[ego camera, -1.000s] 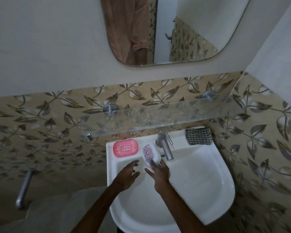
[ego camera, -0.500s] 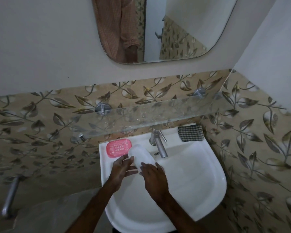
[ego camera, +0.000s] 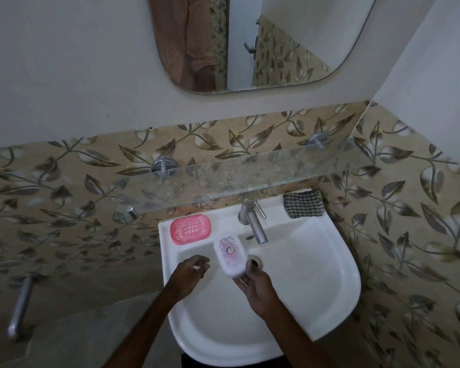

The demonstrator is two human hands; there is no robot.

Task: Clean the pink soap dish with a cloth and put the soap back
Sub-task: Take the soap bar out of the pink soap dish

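- Two hands hover over the washbasin [ego camera: 351,274], in front of the tap [ego camera: 255,224]: the right hand [ego camera: 255,285] pinches the near end of the white soap bar [ego camera: 230,254], and the left hand [ego camera: 189,272] holds nothing, its fingers loosely curled.
- Soap bar: just left of the tap's spout, above the bowl, apart from the dish.
- Pink soap dish [ego camera: 190,229]: on the rim left of the tap, without soap. Probably light, stiff plastic, perhaps slick; steady it by its long edges.
- Checked cloth [ego camera: 304,204]: folded on the rim right of the tap, untouched. Soft, easily bunched.
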